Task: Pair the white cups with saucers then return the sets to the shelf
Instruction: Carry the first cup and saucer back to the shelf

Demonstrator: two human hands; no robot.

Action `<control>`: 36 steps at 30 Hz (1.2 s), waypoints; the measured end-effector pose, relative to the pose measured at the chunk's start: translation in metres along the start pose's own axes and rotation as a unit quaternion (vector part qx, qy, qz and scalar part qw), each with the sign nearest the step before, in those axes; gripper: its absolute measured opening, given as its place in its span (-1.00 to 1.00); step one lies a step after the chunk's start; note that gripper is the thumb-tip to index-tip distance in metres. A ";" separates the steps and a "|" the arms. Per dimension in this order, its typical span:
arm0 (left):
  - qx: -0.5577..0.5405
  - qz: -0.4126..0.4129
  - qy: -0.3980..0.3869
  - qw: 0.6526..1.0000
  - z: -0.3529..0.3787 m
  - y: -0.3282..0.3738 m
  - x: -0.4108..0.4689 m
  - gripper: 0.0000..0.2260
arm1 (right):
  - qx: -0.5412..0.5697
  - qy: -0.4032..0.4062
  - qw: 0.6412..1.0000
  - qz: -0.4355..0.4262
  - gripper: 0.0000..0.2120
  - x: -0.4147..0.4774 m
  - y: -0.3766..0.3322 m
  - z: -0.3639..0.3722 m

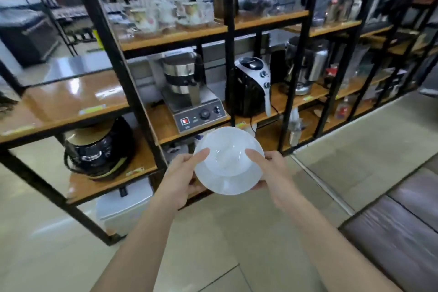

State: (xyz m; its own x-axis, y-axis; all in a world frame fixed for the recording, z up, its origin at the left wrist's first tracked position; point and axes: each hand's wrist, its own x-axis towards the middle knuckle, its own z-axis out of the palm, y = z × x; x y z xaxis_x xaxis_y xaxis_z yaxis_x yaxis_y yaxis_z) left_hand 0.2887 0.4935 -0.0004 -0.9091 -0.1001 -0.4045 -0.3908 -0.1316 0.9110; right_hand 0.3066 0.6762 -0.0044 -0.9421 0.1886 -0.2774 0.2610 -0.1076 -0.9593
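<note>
Holding white saucer (228, 163) by opposite rims, left hand (182, 173) and right hand (272, 170) fingers closed on it. Looks light, glazed, slippery, breakable; rim grip seems right

**White saucer held in front of the shelf**

A plain white saucer (228, 161) (glossy, round, with a shallow centre well) is held in the air in front of the shelf (175, 37), tilted so its face shows. It touches no board. Blurred white cups (166, 15) with printed patterns stand on saucers on an upper wooden board, towards its front edge, well above.
</note>
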 end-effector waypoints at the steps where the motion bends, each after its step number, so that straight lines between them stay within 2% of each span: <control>1: 0.003 0.013 0.016 1.000 -0.025 0.009 0.004 -0.66 | 0.001 -0.017 1.000 -0.003 -0.58 0.004 -0.002 0.028; 5: -0.008 0.034 0.087 0.996 -0.116 0.041 0.016 -0.65 | -0.022 -0.078 0.997 -0.005 -0.55 0.020 -0.011 0.131; 8: -0.025 0.032 0.112 0.993 -0.173 0.061 0.024 -0.61 | -0.026 -0.118 0.993 -0.008 -0.64 0.028 -0.020 0.197; 12: -0.050 0.032 0.151 0.987 -0.231 0.085 0.040 -0.60 | -0.045 -0.167 0.985 -0.008 -0.63 0.044 -0.032 0.272; 16: -0.073 0.046 0.187 0.979 -0.275 0.110 0.064 -0.55 | -0.109 -0.191 0.974 -0.053 -0.71 0.074 -0.040 0.336; 19: -0.088 0.069 0.216 0.970 -0.307 0.128 0.092 -0.66 | -0.123 -0.232 0.961 -0.087 -0.61 0.101 -0.046 0.385; 22: -0.104 0.077 0.239 0.962 -0.338 0.146 0.124 -0.78 | -0.133 -0.266 0.950 -0.095 -0.68 0.132 -0.052 0.435; 24: -0.117 0.070 0.257 0.957 -0.359 0.158 0.148 -0.71 | -0.136 -0.280 0.946 -0.093 -0.73 0.158 -0.053 0.469; 29: -0.108 0.067 0.309 0.943 -0.405 0.183 0.205 -0.55 | -0.166 -0.307 0.935 -0.069 -0.57 0.211 -0.059 0.544; 31: -0.120 0.064 0.331 0.934 -0.423 0.192 0.226 -0.47 | -0.180 -0.317 0.929 -0.058 -0.61 0.227 -0.063 0.573; 36: -0.133 0.047 0.358 0.923 -0.466 0.210 0.277 -0.50 | -0.194 -0.334 0.919 -0.081 -0.68 0.255 -0.069 0.632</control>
State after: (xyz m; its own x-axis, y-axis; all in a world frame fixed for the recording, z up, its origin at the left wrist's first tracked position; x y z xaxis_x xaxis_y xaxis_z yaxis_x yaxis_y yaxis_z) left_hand 0.0220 -0.0210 0.0414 -0.5706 -0.7374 -0.3615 -0.1795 -0.3176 0.9311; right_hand -0.0853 0.1145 0.0243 -0.8605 -0.4836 -0.1605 0.0400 0.2498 -0.9675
